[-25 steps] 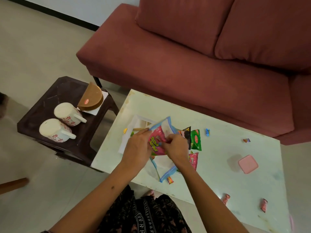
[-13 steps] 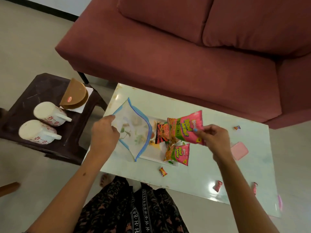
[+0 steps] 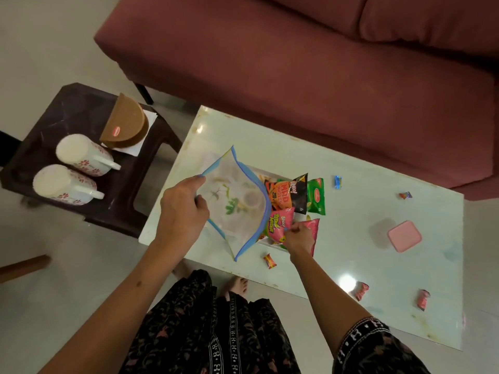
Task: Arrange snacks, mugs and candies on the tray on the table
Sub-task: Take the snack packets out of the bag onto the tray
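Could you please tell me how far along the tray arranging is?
Done: several snack packets lie at the tray. In hand: left hand holds the clear bag; right hand pinches a pink packet. Left: two mugs on the stool and scattered candies.

Snack packets (image 3: pixel 290 201) — heaped on tray (image 3: pixel 272 175).

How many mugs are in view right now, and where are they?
2. Both lie on their sides on the dark side table left of the main table: one mug nearer the brown lidded box, the other mug closer to the camera. None seems hidden.
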Demonstrator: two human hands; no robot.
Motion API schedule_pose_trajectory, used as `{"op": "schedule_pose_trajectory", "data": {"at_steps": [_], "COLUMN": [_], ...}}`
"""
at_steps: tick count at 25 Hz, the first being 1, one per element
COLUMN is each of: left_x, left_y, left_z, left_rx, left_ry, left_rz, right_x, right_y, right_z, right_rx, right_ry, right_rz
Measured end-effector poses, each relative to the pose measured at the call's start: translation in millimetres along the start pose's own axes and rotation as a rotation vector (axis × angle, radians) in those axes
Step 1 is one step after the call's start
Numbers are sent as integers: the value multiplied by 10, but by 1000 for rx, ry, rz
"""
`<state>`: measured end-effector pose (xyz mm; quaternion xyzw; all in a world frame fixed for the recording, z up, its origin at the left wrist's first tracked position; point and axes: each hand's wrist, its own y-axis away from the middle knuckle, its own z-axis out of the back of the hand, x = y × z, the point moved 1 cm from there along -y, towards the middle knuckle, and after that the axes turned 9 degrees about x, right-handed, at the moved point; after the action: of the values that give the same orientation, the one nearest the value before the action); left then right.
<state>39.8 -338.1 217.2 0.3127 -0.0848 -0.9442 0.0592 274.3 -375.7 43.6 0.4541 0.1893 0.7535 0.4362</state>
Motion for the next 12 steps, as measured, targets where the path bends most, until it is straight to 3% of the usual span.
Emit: {"op": "schedule_pose_trajectory", "data": {"at_steps": [12], "left_x": [-8], "left_y": [-34], "left_z": [-118], "left_rx": [67], "left_ry": [41], "left_rz": [-79], "right_x": [-248], "right_y": [-53], "right_z": [-91], "right_rx": [-202], "right_ry": [-19], "right_rz": [-103]}}
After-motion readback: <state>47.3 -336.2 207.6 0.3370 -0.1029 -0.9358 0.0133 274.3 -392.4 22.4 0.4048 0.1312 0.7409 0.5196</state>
